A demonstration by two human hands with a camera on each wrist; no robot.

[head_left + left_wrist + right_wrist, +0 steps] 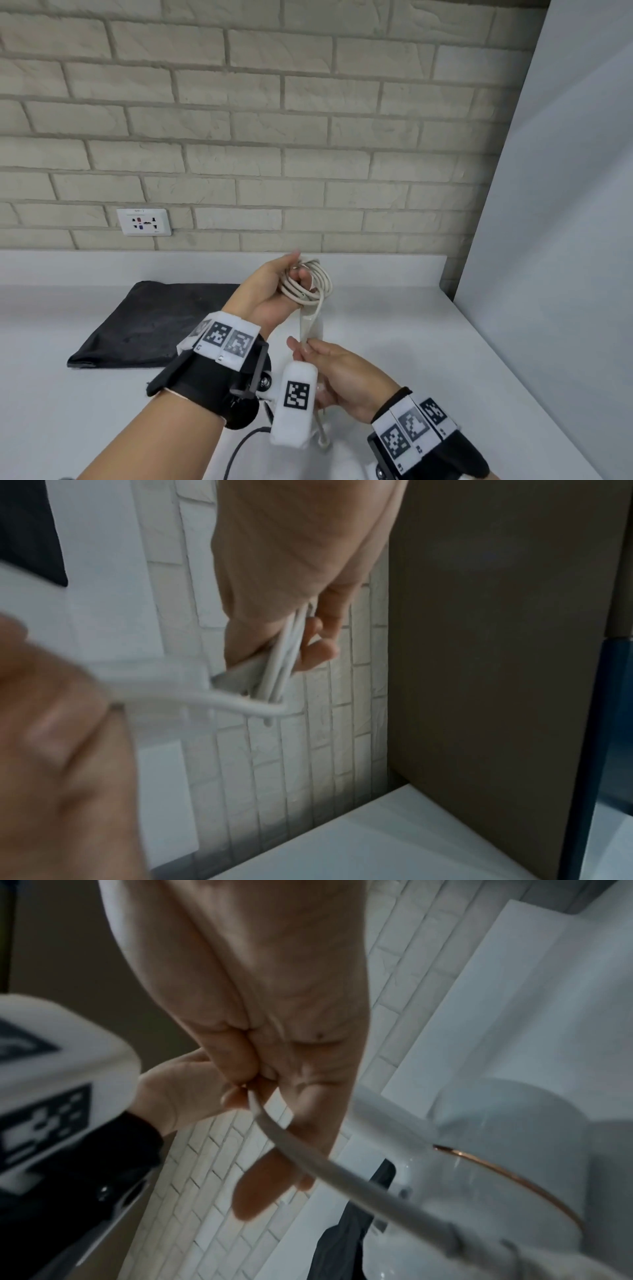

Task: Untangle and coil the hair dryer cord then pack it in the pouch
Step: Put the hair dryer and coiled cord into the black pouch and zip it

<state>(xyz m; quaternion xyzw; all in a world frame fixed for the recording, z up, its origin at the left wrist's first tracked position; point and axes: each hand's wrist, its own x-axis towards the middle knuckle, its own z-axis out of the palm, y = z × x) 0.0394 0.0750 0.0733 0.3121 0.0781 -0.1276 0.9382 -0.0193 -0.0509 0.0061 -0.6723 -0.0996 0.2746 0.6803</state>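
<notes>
From the head view, the left hand [270,294] grips the coiled cord [308,282] above the table [411,342], the black pouch [147,325] lying well left. In the left wrist view its fingers [315,650] curl round the loops. In the right wrist view the right hand [274,1042] pinches the limp, springy cord beside the hair dryer [496,1164]; loops likely slip unless bunched.

A staged indoor work corner, not clearly a home or a lab

A pale brick-pattern wall [239,120] is rising behind a plain white countertop [394,325], and a white multi-socket outlet [144,222] is sitting low on that wall. A flat grey partition panel [565,205] is closing off the right side, giving the spot a set-up, booth-like look.
</notes>
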